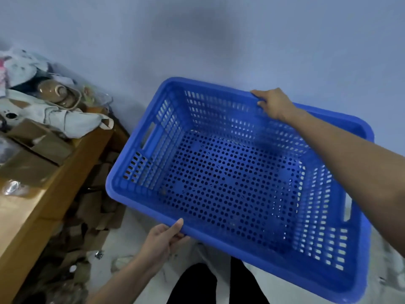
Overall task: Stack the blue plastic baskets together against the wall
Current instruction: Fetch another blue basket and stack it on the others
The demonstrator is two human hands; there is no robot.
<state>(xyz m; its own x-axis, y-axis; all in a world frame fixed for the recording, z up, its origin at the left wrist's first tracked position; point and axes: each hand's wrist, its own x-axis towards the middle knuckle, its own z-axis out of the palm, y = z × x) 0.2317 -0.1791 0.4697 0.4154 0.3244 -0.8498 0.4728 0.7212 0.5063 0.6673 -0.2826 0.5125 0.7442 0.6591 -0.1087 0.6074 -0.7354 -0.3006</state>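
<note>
Your left hand (163, 236) and right hand (271, 103) grip opposite rims of the blue perforated plastic basket (230, 178), held near the wall (197, 40); judged unstacked, no second basket visible.

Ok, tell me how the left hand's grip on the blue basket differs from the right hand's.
The left hand holds the near long rim of the blue basket, reaching from below; the right hand holds the far long rim, its arm stretched across the basket's open top. The left thumb lies on top of the rim; the right fingers curl over it. Both hands are bare and closed on the rim.
</note>
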